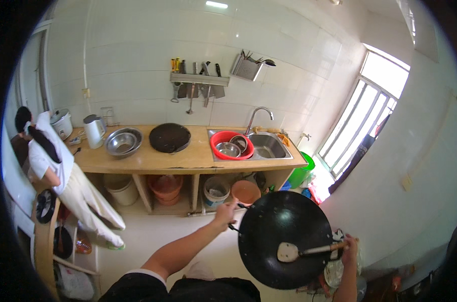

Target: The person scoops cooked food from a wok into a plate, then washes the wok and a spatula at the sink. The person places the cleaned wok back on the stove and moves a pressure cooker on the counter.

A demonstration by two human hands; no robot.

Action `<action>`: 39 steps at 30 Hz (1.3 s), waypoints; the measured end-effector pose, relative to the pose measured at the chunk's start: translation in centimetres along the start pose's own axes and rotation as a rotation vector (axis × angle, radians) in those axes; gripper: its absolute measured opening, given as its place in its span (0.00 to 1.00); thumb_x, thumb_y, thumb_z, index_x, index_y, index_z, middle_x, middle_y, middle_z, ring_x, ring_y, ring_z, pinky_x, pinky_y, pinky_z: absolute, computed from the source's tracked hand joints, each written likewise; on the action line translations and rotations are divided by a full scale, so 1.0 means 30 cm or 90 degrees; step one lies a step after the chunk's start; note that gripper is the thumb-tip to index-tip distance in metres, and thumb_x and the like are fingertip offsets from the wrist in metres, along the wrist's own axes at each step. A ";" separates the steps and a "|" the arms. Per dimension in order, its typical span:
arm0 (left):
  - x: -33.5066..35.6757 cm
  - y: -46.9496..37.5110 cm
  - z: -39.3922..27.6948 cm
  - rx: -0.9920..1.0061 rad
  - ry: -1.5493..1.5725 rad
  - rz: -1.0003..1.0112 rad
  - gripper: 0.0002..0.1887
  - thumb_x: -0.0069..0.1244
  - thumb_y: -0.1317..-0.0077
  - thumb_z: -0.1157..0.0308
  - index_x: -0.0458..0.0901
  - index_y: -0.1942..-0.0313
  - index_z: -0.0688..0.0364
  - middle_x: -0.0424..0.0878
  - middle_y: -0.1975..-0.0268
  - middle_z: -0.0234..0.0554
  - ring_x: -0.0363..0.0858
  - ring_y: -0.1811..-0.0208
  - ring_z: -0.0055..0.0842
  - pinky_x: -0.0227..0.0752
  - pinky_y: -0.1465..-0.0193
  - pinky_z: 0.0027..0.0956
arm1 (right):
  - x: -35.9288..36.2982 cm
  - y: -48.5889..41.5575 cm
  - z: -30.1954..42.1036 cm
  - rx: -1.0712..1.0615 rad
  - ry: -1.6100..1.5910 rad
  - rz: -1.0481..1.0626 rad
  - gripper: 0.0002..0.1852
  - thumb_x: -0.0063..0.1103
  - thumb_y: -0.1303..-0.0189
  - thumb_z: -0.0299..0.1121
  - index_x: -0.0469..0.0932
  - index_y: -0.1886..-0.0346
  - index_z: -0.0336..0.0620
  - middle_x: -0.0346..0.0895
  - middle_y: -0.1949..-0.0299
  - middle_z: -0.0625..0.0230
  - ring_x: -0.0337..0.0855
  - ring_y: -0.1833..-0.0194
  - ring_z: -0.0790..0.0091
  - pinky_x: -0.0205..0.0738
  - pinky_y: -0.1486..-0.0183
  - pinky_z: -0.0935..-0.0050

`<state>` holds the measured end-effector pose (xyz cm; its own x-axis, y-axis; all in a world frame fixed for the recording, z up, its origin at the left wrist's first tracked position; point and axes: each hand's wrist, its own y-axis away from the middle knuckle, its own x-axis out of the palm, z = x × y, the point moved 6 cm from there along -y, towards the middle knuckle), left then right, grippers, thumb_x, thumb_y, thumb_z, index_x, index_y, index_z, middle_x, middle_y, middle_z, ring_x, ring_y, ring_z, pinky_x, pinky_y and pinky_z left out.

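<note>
A large black wok is held up off the floor in front of me. My left hand grips its looped side handle. On the opposite side, my right hand is closed around the wooden handle end of a wok spatula, at the wok's other handle. The spatula's pale metal blade lies over the inside of the wok, its shaft crossing the right rim. Whether my right fingers also wrap the wok's handle I cannot tell. The wok's dark inner surface shows a light reflection.
A wooden counter runs along the tiled wall, with a steel sink, a red basin of bowls, a black round pan, steel bowls and a kettle. Buckets stand underneath. Another person stands at the left.
</note>
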<state>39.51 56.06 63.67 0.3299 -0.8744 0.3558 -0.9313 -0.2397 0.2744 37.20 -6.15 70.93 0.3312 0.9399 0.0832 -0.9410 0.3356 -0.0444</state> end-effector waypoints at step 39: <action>0.492 -3.023 -0.286 -0.095 -0.568 -0.491 0.17 0.50 0.25 0.57 0.80 0.56 0.65 0.80 0.70 0.48 0.83 0.69 0.41 0.80 0.64 0.43 | 2.117 -3.728 -0.926 0.233 0.234 0.226 0.20 0.68 0.43 0.32 0.80 0.48 0.34 0.78 0.57 0.61 0.80 0.57 0.66 0.76 0.52 0.67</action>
<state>130.16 68.51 51.69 0.5163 -0.5204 -0.6801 -0.4872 -0.8316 0.2664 165.41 17.79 53.51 -0.0650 0.9724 -0.2240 -0.9392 0.0163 0.3430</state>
